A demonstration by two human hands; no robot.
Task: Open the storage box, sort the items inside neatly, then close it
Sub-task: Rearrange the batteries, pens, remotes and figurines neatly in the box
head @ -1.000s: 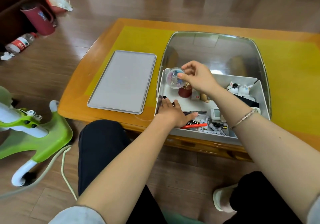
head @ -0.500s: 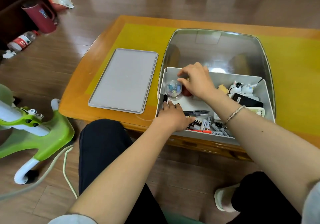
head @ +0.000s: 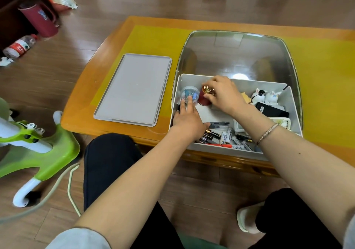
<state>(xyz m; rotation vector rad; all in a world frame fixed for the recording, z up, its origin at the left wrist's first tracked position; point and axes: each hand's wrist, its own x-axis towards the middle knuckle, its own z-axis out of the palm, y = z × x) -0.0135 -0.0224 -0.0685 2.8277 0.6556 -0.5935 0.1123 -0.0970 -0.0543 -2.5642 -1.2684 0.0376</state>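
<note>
The white storage box (head: 249, 82) stands open on the table, its grey lid (head: 134, 89) lying flat to the left. My right hand (head: 222, 94) grips a small red jar with a gold top (head: 204, 95) in the box's far left corner. Beside it sits a clear round container of coloured bits (head: 189, 94). My left hand (head: 189, 120) reaches into the box, one straight finger touching that container. Batteries and pens (head: 226, 137) lie along the near wall. Two small rabbit figures (head: 267, 95) and a black case (head: 271, 110) sit at the right.
A large clear plastic cover (head: 238, 52) stands behind the box on the yellow mat (head: 153, 37). On the floor at left are a green and white stool (head: 38, 148), a cord, a red jug (head: 38, 19) and a bottle. My knees sit under the table's near edge.
My right hand set the clear container down in the far left corner, then took hold of the red jar. My left hand moved forward to touch the container.
</note>
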